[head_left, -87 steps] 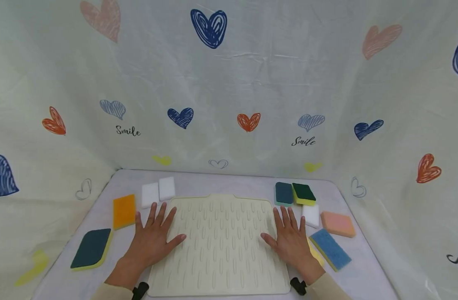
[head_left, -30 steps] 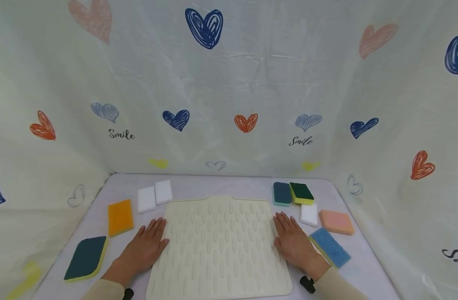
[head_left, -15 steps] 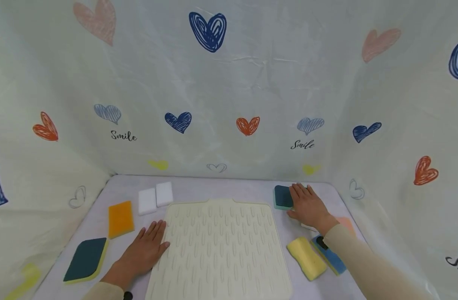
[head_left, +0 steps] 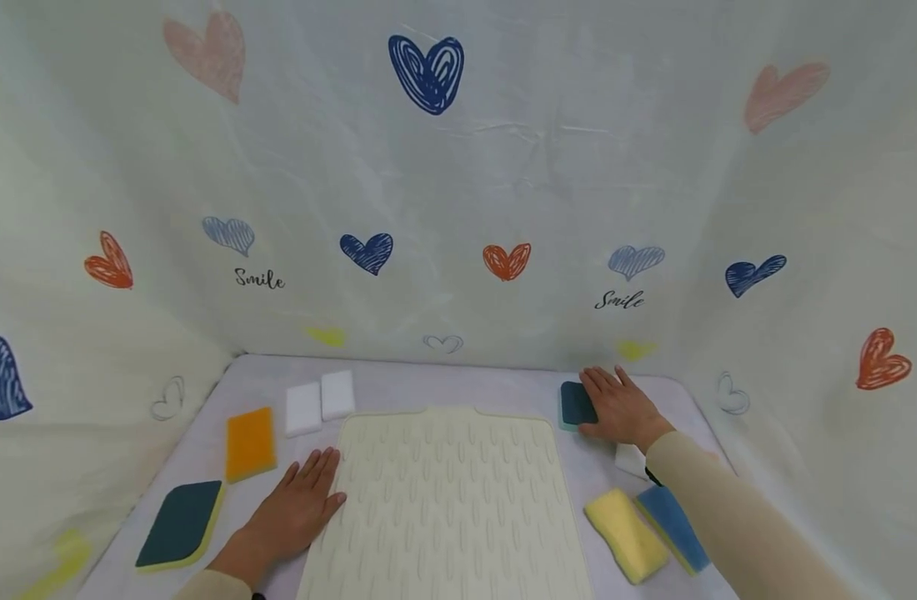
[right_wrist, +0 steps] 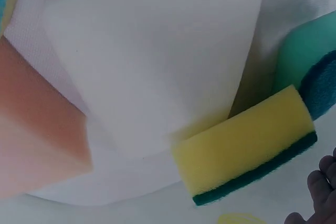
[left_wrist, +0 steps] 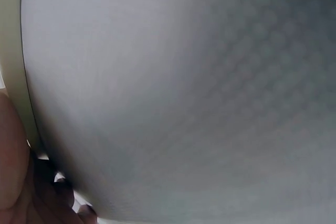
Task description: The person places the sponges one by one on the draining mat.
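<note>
A cream ribbed mat [head_left: 451,500] lies mid-table. My left hand [head_left: 297,504] rests flat along its left edge, fingers straight; in the left wrist view, part of the hand [left_wrist: 47,198] shows at the lower left. At the back right, my right hand [head_left: 619,408] reaches over the sponges with fingers extended, beside a dark teal sponge [head_left: 577,404]. It hides the green-topped yellow sponge in the head view. In the right wrist view that yellow-and-green sponge [right_wrist: 244,145] is visible, with fingers [right_wrist: 320,187] to its right. Whether the hand touches it, I cannot tell.
Left of the mat lie a dark green sponge [head_left: 181,525], an orange sponge [head_left: 251,444] and two white sponges [head_left: 303,408]. On the right are a yellow sponge [head_left: 627,536], a blue sponge [head_left: 674,527], a white sponge [head_left: 631,460] and a pink sponge [right_wrist: 42,129]. A heart-print curtain [head_left: 443,183] encloses the table.
Both hands first lay spread on the mat, then drew to its sides. My right hand then moved to the back-right sponges, uncovering the yellow sponge. The left hand stays at the mat's edge.
</note>
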The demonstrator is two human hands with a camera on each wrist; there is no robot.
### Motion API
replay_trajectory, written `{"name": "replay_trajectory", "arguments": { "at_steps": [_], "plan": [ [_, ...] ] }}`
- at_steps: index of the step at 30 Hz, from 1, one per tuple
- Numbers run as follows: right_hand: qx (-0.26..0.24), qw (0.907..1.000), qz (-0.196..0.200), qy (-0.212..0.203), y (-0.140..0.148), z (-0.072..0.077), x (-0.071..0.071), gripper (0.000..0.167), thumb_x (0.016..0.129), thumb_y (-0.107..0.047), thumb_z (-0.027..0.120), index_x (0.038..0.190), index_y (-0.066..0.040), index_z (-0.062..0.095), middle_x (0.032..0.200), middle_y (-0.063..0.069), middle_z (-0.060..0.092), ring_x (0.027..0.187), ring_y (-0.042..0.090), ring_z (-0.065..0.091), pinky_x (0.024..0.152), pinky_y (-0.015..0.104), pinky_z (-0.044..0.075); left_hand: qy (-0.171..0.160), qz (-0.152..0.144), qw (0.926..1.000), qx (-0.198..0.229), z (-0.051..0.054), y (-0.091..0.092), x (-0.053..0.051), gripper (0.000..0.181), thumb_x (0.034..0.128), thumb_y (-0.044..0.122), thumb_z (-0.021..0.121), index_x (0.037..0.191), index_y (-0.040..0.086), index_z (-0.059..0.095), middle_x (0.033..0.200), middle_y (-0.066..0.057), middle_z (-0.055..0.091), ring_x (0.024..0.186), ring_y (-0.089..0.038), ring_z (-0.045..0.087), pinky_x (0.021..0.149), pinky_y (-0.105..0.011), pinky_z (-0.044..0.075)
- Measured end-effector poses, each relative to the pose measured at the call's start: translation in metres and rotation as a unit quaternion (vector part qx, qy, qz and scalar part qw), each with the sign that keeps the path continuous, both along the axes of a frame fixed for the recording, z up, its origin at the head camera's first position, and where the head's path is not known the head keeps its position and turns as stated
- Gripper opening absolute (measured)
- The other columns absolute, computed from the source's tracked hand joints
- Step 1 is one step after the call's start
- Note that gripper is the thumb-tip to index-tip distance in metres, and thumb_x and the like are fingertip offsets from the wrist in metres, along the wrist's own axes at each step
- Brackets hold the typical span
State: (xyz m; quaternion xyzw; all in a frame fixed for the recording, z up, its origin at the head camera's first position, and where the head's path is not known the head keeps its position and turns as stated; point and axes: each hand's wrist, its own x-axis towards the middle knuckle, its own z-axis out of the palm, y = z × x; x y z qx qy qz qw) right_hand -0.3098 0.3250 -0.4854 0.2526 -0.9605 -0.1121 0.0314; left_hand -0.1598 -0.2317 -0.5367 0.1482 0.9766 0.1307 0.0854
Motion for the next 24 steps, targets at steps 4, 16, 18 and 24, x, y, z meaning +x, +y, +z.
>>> {"name": "replay_trajectory", "arguments": {
  "at_steps": [4, 16, 18, 24],
  "plan": [
    [0.004, 0.9999, 0.011, 0.004, 0.005, -0.009, -0.005, 0.097, 0.092, -0.066, 0.069, 0.155, 0.004, 0.046, 0.16, 0.024, 0.048, 0.149, 0.042, 0.045, 0.125, 0.066, 0.026, 0.002, -0.002, 1.0, 0.003, -0.001, 0.0, 0.002, 0.075, 0.1108, 0.042, 0.051, 0.162, -0.008, 0.028, 0.169, -0.028, 0.03, 0.157, -0.048, 0.028, 0.125, -0.069, 0.022],
    [-0.031, 0.9987, -0.002, -0.04, 0.016, -0.026, -0.012, 0.104, 0.092, -0.075, 0.06, 0.155, 0.006, 0.043, 0.158, 0.027, 0.048, 0.148, 0.046, 0.045, 0.123, 0.071, 0.024, 0.03, -0.011, 0.9994, 0.014, 0.0, 0.001, 0.004, 0.072, 0.111, 0.04, 0.051, 0.16, -0.009, 0.032, 0.167, -0.029, 0.033, 0.155, -0.049, 0.031, 0.123, -0.069, 0.025],
    [-0.034, 0.998, -0.01, -0.052, 0.014, -0.027, -0.014, 0.104, 0.093, -0.074, 0.06, 0.157, 0.006, 0.04, 0.159, 0.027, 0.047, 0.148, 0.046, 0.044, 0.123, 0.072, 0.022, 0.025, -0.007, 0.9997, 0.003, 0.001, 0.002, 0.004, 0.072, 0.1114, 0.041, 0.05, 0.161, -0.008, 0.031, 0.168, -0.028, 0.032, 0.157, -0.047, 0.03, 0.125, -0.068, 0.025],
    [-0.052, 0.9981, -0.013, -0.031, 0.007, -0.025, -0.021, 0.108, 0.089, -0.072, 0.068, 0.157, 0.007, 0.038, 0.156, 0.028, 0.048, 0.145, 0.046, 0.046, 0.123, 0.073, 0.021, 0.018, 0.001, 0.9998, -0.004, 0.003, 0.001, 0.005, 0.072, 0.1116, 0.04, 0.05, 0.161, -0.008, 0.03, 0.168, -0.029, 0.031, 0.157, -0.047, 0.029, 0.125, -0.068, 0.024]
  ]
}}
